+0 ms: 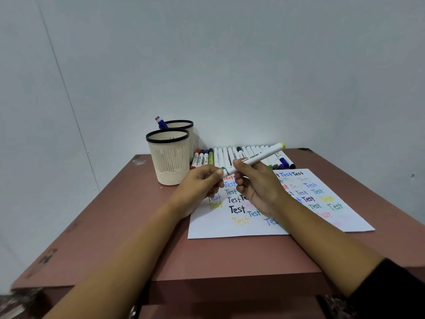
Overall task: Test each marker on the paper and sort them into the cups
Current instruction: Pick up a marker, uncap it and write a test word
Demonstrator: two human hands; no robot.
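Above the paper (296, 224) I hold a white marker with a yellow end (264, 155). My right hand (257, 187) grips its barrel near the lower end. My left hand (200, 183) pinches that lower end, where the cap sits. The sheet is covered with the word "Test" in many colours. A row of several markers (230, 157) lies along the far edge of the sheet. Two cream cups with black rims stand at the left: the near cup (170, 157) and the far cup (184, 127), which holds a blue marker (162, 122).
Everything sits on a small reddish-brown table (138, 226) pushed against a pale wall. The table's front edge (184, 282) lies just below my forearms. A dark sleeve (391, 291) covers my right upper forearm.
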